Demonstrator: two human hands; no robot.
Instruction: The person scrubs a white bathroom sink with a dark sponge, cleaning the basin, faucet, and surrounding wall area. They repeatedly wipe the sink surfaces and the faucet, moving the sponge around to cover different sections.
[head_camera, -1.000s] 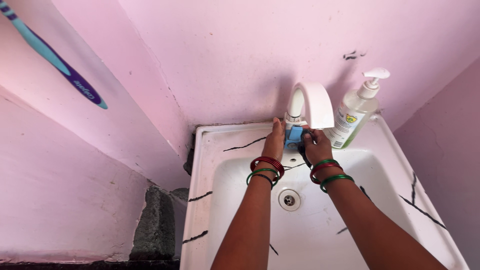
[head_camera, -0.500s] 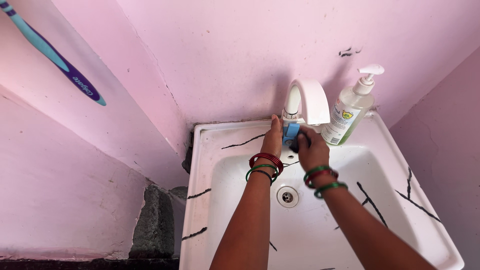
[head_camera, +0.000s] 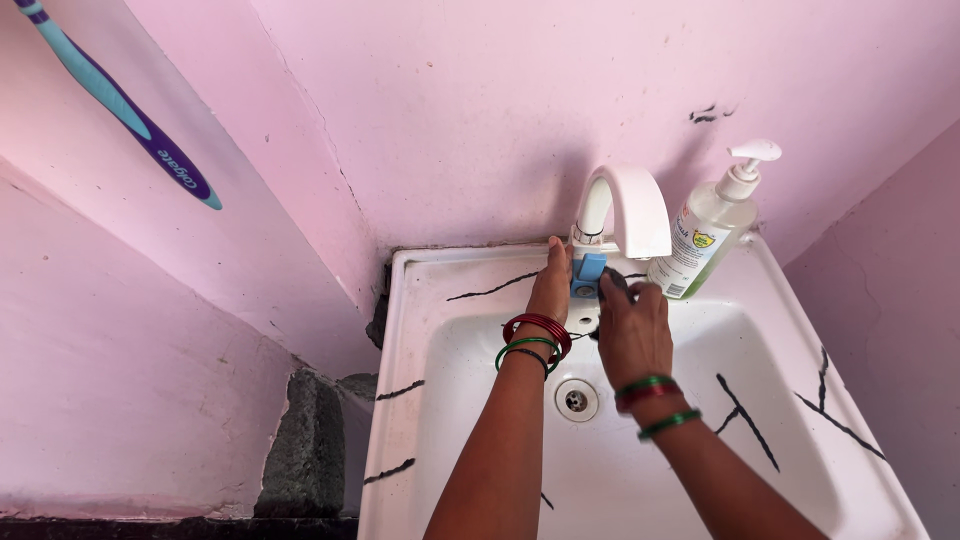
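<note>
A white curved tap (head_camera: 620, 205) with a blue lever (head_camera: 590, 266) stands at the back rim of a white sink (head_camera: 420, 300) marked with black crack lines. My left hand (head_camera: 550, 285) lies against the left side of the tap's base, fingers pointing up along it. My right hand (head_camera: 630, 330) is just right of the base, closed around a small dark scrubbing piece (head_camera: 614, 284) pressed to the tap below the lever. Both wrists wear red and green bangles.
A clear pump bottle of liquid soap (head_camera: 705, 235) stands on the sink's rim right of the tap. The drain (head_camera: 576, 400) is below my hands. A blue and purple toothbrush (head_camera: 120, 110) juts in at top left. Pink walls enclose the sink; a grey block (head_camera: 300, 450) sits at its left.
My right hand has drawn slightly down and back from the tap's base while still holding the dark piece. My left hand has stayed against the tap.
</note>
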